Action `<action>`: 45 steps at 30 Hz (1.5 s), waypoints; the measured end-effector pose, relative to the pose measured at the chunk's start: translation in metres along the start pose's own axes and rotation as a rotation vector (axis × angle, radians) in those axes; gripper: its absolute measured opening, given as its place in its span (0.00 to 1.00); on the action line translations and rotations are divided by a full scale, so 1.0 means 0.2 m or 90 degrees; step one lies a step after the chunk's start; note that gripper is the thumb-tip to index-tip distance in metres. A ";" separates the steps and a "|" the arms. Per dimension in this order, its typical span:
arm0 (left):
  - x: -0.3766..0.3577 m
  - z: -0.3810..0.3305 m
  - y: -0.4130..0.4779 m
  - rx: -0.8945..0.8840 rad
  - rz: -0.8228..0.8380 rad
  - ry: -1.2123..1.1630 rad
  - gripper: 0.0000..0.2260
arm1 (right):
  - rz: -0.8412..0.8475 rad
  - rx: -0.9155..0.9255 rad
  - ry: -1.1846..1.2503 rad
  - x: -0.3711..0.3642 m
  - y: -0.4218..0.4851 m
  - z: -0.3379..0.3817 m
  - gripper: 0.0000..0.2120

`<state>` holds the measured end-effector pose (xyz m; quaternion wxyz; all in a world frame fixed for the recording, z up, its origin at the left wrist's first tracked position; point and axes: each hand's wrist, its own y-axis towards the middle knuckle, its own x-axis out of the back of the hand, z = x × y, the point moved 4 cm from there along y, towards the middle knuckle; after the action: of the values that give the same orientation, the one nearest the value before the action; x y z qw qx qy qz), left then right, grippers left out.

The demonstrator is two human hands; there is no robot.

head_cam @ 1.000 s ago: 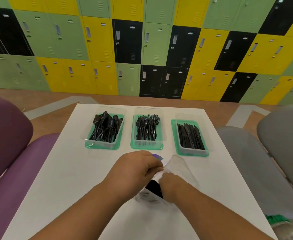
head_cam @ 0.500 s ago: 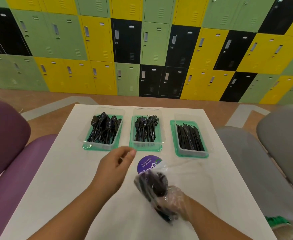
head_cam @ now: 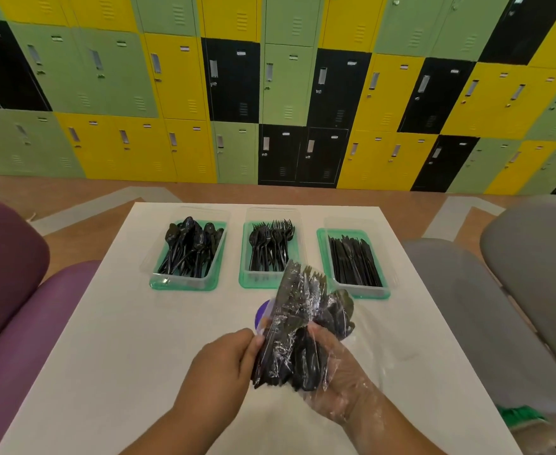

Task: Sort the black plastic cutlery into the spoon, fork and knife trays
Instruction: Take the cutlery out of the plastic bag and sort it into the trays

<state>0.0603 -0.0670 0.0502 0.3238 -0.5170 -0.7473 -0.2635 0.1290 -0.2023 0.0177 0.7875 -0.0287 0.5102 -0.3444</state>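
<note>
Head view: a white table point(head_cam: 106, 356) seen from above, with the fork tray point(head_cam: 257, 284) in the middle of its far part.
Fork tray: green base, clear walls, filled with black forks point(head_cam: 271, 247), tines pointing away.
Spoon tray point(head_cam: 184, 286): just left of the fork tray and apart from it, heaped with black spoons point(head_cam: 191, 247).
Knife tray point(head_cam: 365, 294): just right of the fork tray and apart from it, with black knives point(head_cam: 353, 262) lying lengthwise.
Cutlery bundle point(head_cam: 289, 349): held above the table on the near side of the fork tray, a little to its right. It is wrapped in a clear bag point(head_cam: 306, 297), and fork tines show at its top.
Right grip point(head_cam: 335, 379): nearer than the fork tray, covered by the clear film, fingers curled round the bundle's lower half.
Left grip point(head_cam: 221, 366): bare, on the near side of the fork tray, thumb and fingertips pinching the bundle's left edge.
Purple label point(head_cam: 263, 315): round, between the fork tray and the hands, mostly hidden behind the bundle.
Seats: a purple seat point(head_cam: 10, 290) far left of the fork tray, a grey seat point(head_cam: 500, 307) far right.
Lockers point(head_cam: 286, 87): beyond the fork tray, in green, yellow and black.
</note>
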 end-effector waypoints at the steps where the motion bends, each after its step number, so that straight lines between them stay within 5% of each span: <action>1: 0.02 -0.01 0.01 -0.017 -0.001 0.048 0.22 | 0.014 0.001 -0.008 -0.02 -0.01 0.00 0.36; 5: 0.04 0.00 0.03 -0.013 -0.037 0.056 0.29 | 0.023 -0.009 -0.010 -0.03 -0.01 0.01 0.39; 8: 0.07 0.02 0.03 0.013 -0.074 -0.058 0.23 | 0.015 0.006 -0.019 -0.01 -0.02 0.03 0.42; 15: 0.09 0.06 0.05 0.032 -0.065 -0.110 0.22 | 0.077 0.021 -0.071 -0.06 -0.05 0.04 0.31; 27: 0.10 0.11 0.07 0.074 -0.081 -0.172 0.23 | 0.054 0.061 -0.052 -0.06 -0.05 0.03 0.36; 37: 0.12 0.24 0.10 0.117 -0.073 -0.163 0.23 | 0.088 -0.002 -0.090 -0.06 -0.11 0.02 0.26; 45: -0.02 0.36 0.04 0.214 -0.042 -0.221 0.23 | -0.030 -0.054 -0.169 0.06 -0.10 0.01 0.20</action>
<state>0.0545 -0.0146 0.0014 0.2635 -0.4685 -0.8416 -0.0529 0.1236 -0.2240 0.0175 0.8380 -0.1193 0.4144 -0.3344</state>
